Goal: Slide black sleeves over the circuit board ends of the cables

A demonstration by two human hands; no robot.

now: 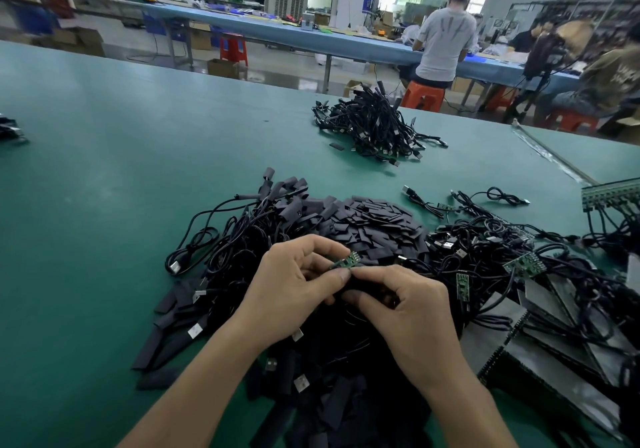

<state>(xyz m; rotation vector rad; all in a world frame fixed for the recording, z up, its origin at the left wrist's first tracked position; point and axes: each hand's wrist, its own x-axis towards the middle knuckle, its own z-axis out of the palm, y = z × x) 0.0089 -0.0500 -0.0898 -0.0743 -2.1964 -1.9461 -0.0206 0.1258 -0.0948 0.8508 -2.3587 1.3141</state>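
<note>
Black sleeves (332,409) heaped nearest, on green counter (86,205). Left hand (294,281): circuit board (348,261) pinched between thumb and forefinger, held above heap. Right hand (405,305): fingers curled on dark piece, probably 1 sleeve (375,290), brought against board. Risk: sleeve mouth flattened, edge snagged on components, board slipped from pinch. Unsleeved cables (523,267) tangled at right.

A small green circuit board (346,261), bare and roughly level, is pinched between the left hand (298,284) and right hand (405,312) above a heap of flat black sleeves (377,225), with tangled black cables (491,250) piled on either side.
</note>
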